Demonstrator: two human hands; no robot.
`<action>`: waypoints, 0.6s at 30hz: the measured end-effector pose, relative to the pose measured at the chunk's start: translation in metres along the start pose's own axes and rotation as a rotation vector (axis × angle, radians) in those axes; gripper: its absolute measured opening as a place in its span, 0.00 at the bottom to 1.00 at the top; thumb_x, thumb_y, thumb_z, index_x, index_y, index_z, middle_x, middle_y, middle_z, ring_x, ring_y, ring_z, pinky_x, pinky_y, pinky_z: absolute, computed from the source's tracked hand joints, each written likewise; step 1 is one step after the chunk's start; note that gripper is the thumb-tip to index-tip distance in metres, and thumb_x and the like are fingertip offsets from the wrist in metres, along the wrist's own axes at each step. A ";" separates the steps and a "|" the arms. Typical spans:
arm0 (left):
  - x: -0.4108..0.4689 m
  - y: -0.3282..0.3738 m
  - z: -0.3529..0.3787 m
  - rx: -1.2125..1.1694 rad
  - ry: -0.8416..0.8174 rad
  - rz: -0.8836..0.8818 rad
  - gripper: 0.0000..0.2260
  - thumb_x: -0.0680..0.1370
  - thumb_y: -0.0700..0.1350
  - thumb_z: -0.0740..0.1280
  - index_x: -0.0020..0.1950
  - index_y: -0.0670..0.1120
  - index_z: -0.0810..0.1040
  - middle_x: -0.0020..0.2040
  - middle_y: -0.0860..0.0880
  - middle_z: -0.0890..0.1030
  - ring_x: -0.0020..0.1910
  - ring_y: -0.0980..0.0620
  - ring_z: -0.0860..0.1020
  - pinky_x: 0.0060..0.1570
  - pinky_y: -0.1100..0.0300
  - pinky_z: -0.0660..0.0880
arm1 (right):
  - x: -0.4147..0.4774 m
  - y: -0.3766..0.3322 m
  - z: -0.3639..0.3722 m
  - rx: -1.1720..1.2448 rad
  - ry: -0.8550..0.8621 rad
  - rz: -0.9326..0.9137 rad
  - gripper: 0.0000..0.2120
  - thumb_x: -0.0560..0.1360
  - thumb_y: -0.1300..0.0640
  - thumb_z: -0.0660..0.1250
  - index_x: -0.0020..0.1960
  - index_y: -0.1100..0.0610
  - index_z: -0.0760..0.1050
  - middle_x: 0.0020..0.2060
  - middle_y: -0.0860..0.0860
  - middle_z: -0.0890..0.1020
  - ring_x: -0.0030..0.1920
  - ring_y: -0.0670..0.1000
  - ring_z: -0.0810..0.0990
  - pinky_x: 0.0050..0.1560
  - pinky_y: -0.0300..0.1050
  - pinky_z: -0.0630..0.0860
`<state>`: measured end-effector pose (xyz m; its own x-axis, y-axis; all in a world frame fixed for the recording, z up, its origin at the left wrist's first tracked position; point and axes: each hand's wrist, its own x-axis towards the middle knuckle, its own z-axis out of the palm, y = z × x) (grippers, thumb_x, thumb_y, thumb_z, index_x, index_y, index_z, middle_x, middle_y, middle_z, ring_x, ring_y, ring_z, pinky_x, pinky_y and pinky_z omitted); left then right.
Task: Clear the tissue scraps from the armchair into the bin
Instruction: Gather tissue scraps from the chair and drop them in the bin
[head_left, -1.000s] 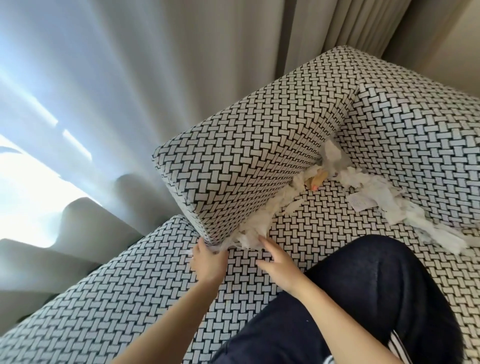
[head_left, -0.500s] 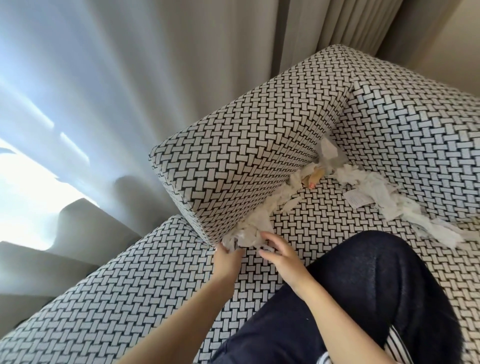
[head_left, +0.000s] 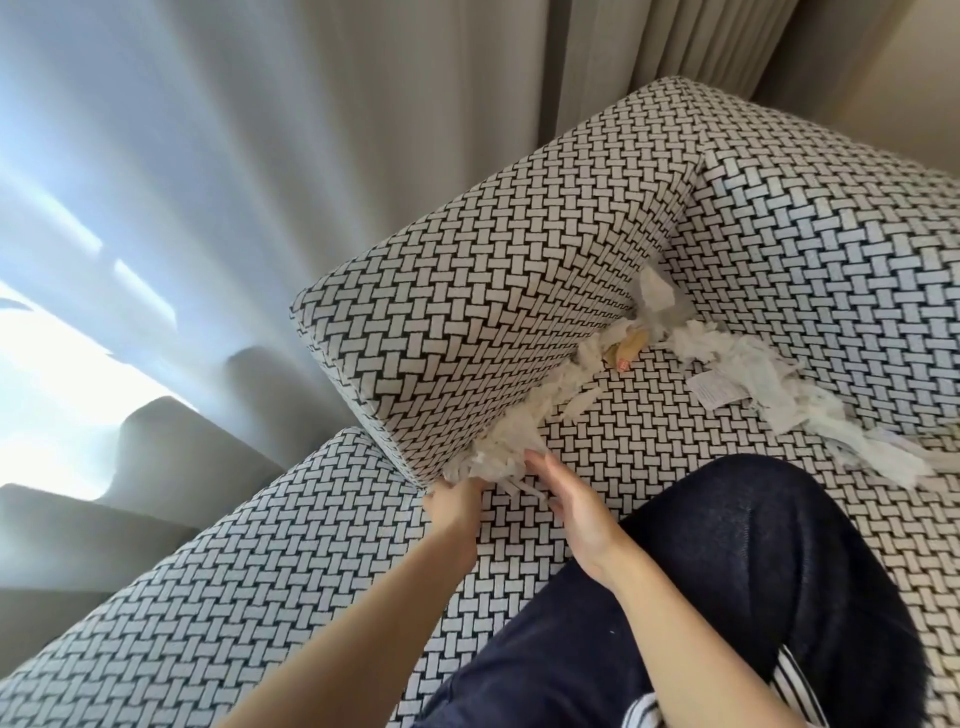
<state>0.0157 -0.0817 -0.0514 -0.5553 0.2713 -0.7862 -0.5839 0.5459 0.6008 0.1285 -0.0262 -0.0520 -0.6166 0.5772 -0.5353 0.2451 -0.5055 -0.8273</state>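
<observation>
A pale sheer curtain (head_left: 311, 156) is hung across the back in long vertical folds. Daylight is let through it at the left, where a bright patch (head_left: 47, 384) is seen. Heavier beige drapes (head_left: 691, 47) are hung to its right, and a plain tan wall (head_left: 930, 57) is glimpsed in the top right corner. An armchair (head_left: 467, 312) covered in black-and-white woven fabric is set just in front of the curtain.

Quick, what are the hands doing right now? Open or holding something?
Left hand: curled round the tissue clump, gripping it.
Right hand: open, straight fingers touching that clump.
</observation>
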 end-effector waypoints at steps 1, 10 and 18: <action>-0.003 0.000 0.003 0.012 0.006 0.018 0.22 0.75 0.40 0.65 0.68 0.42 0.65 0.67 0.43 0.64 0.64 0.41 0.70 0.65 0.46 0.69 | 0.000 -0.001 0.000 0.017 0.003 -0.003 0.15 0.79 0.43 0.51 0.61 0.42 0.70 0.64 0.40 0.70 0.68 0.42 0.63 0.70 0.43 0.54; -0.004 -0.017 0.005 -0.050 0.145 0.110 0.26 0.74 0.39 0.65 0.71 0.43 0.61 0.68 0.44 0.61 0.54 0.46 0.71 0.54 0.54 0.67 | -0.003 -0.003 -0.003 0.079 0.021 -0.008 0.22 0.77 0.42 0.52 0.69 0.47 0.68 0.66 0.44 0.71 0.67 0.44 0.66 0.70 0.48 0.59; 0.009 -0.016 0.000 -0.240 0.174 0.040 0.23 0.74 0.36 0.63 0.68 0.46 0.65 0.61 0.43 0.74 0.58 0.44 0.75 0.62 0.48 0.71 | -0.002 -0.008 -0.004 0.014 0.022 -0.030 0.21 0.73 0.37 0.52 0.63 0.38 0.72 0.66 0.44 0.71 0.66 0.46 0.68 0.69 0.51 0.61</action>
<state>0.0202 -0.0881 -0.0679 -0.6615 0.1379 -0.7371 -0.6713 0.3293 0.6640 0.1306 -0.0209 -0.0452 -0.6066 0.6063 -0.5142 0.2165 -0.4964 -0.8407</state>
